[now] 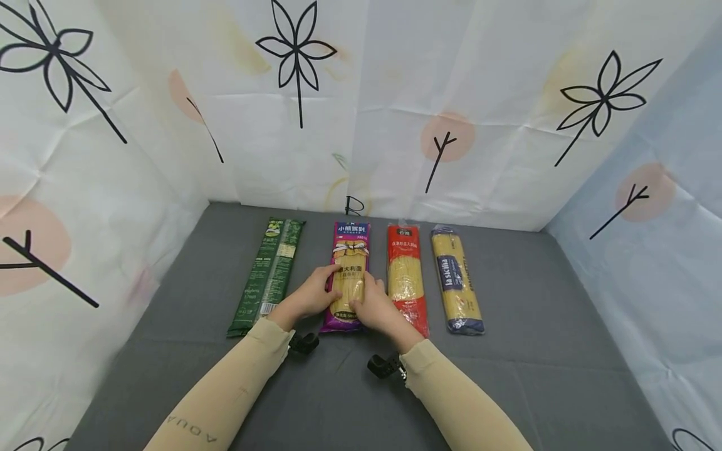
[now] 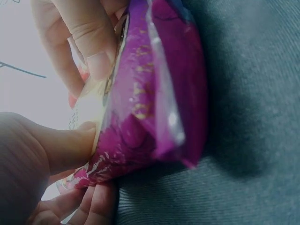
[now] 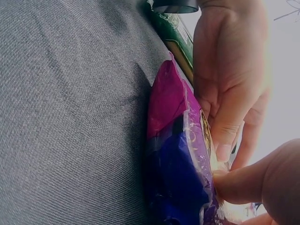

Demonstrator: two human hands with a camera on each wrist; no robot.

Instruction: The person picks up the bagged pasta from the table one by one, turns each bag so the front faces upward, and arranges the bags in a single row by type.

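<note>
In the head view a purple bag of spaghetti (image 1: pixel 350 285) with a clear yellow window lies on the grey cloth, second from the left in a row. My left hand (image 1: pixel 312 293) grips its left side, thumb on the front. From the right, my right hand (image 1: pixel 376 305) holds the opposite side, its thumb pressing near the other thumb. The left wrist view shows the bag's magenta side (image 2: pixel 136 112), with fingers curled around the edge. In the right wrist view its blue and magenta side (image 3: pixel 176 154) stands close to the cloth.
A green spaghetti bag (image 1: pixel 267 275) lies to the left. On the right are a red spaghetti bag (image 1: pixel 406 279) and a yellow and blue pack of pasta (image 1: pixel 455 282). White printed fabric (image 1: pixel 395 156) walls the back and sides of the grey surface (image 1: pixel 536 313).
</note>
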